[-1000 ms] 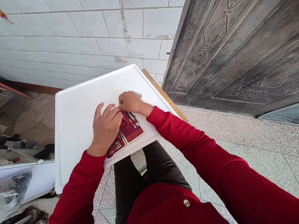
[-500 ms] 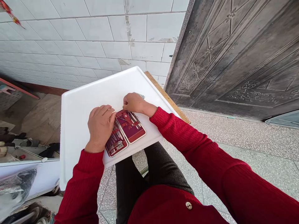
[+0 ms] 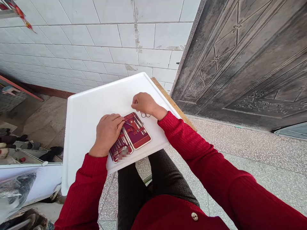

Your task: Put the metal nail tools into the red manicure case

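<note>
An open manicure case [image 3: 139, 142] with a dark red lining lies on a white board [image 3: 91, 102]. Nail clippers and several slim metal tools sit in its two halves. My left hand [image 3: 107, 132] rests over the upper part of the left half, fingers and thumb bent onto the case near its spine, hiding some tools. Beyond the right half, my right hand [image 3: 145, 103] hovers close above the board with its fingertips pinched together; what they hold, if anything, is hidden. Ring handles of small scissors [image 3: 145, 115] show beside my right wrist, their blades out of sight.
A wooden edge [image 3: 172, 102] sticks out under the board's right side. White tiled wall [image 3: 115, 38] stands behind, and a dark carved door [image 3: 240, 64] on the right. Shelves with assorted items [image 3: 28, 150] are at the lower left.
My right hand has moved away from the case's top edge, up and to the right, uncovering the scissor handles. My left hand has shifted slightly right over the case. The view has tilted a little.
</note>
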A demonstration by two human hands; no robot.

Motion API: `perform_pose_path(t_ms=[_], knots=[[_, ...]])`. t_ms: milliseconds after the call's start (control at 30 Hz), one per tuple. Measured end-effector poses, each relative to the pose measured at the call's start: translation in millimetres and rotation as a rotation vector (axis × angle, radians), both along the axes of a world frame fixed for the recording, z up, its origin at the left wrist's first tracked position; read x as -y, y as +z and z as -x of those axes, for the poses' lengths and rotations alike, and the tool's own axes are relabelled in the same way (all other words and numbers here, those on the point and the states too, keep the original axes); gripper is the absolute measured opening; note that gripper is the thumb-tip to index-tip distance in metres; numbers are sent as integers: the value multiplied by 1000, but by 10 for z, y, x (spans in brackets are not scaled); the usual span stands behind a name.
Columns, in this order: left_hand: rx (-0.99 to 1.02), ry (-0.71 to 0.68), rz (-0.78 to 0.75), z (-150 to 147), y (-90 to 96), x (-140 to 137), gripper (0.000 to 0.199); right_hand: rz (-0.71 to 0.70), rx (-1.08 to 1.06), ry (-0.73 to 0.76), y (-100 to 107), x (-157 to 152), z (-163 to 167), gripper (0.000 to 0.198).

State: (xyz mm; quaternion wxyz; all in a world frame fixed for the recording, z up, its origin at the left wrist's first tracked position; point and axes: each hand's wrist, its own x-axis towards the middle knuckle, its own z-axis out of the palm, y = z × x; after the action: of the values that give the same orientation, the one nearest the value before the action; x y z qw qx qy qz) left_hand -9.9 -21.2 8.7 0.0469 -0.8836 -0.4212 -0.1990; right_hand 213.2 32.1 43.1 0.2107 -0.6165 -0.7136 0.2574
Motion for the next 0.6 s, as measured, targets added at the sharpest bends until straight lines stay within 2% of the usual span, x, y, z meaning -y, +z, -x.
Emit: perform_pose_path(t_ms=[100, 167, 367, 600], knots=[[10, 7, 9, -4, 11, 3, 30, -199, 33, -205, 15, -90, -208, 18], [8, 14, 12, -6, 20, 7, 29, -224, 89, -250, -25, -154, -326, 21], [12, 27, 23, 4, 20, 11, 29, -175, 199, -159, -163, -227, -372, 17], [20, 48, 12, 9, -39, 3, 30, -152, 328, 17, -82, -121, -200, 17]])
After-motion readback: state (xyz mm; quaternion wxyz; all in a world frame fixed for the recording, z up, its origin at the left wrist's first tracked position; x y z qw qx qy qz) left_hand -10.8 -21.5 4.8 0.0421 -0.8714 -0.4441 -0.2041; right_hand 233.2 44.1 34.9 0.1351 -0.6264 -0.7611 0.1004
